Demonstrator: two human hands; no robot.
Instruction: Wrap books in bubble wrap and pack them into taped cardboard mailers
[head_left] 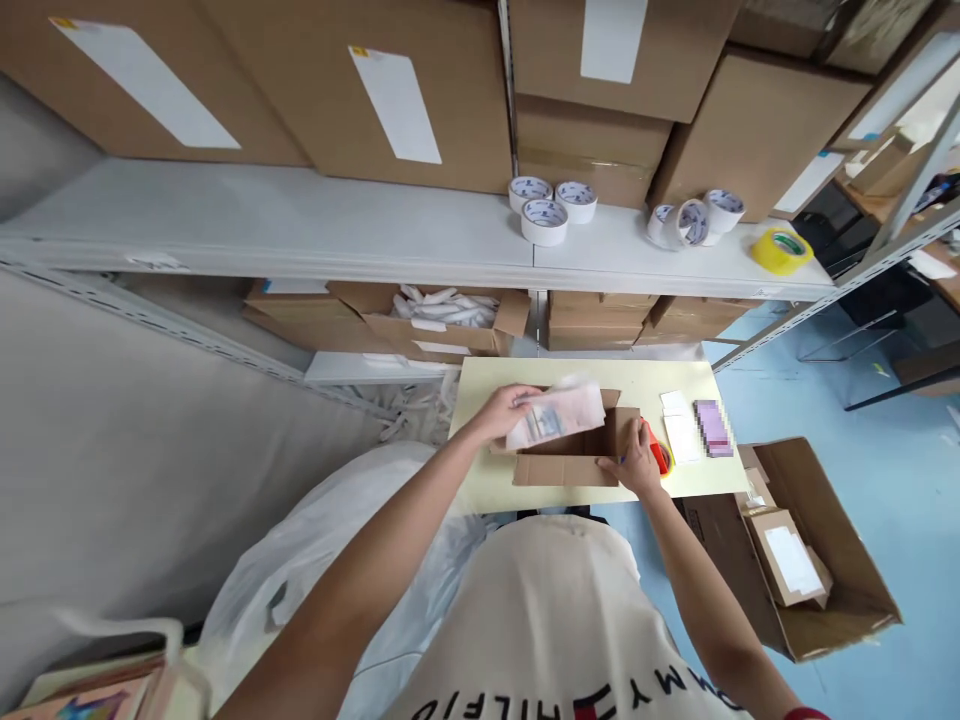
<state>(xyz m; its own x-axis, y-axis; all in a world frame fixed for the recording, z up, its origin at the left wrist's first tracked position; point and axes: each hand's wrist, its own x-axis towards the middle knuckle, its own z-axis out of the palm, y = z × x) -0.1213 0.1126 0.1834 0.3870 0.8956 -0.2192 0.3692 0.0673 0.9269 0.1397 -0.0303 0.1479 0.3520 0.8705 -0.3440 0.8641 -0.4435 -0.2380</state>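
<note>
On the pale yellow table [585,372] stands a small open cardboard box [566,472], its flaps folded outward. My left hand [504,412] grips one end of a flat, pale wrapped packet [559,414] with a printed picture, tilted over the box opening. The packet hides part of the box's inside. My right hand [636,462] has its fingers closed on the flaps at the box's right corner. Right beside that hand lies a red tape dispenser [655,448] with a yellow roll, partly covered by the fingers.
White cards [680,428] and a purple pack [712,428] lie at the table's right. A large open carton [847,560] stands on the floor. Tape rolls [544,222] sit on the shelf [337,225] ahead, below big cartons [450,100]. A plastic bag [300,560] bulges at left.
</note>
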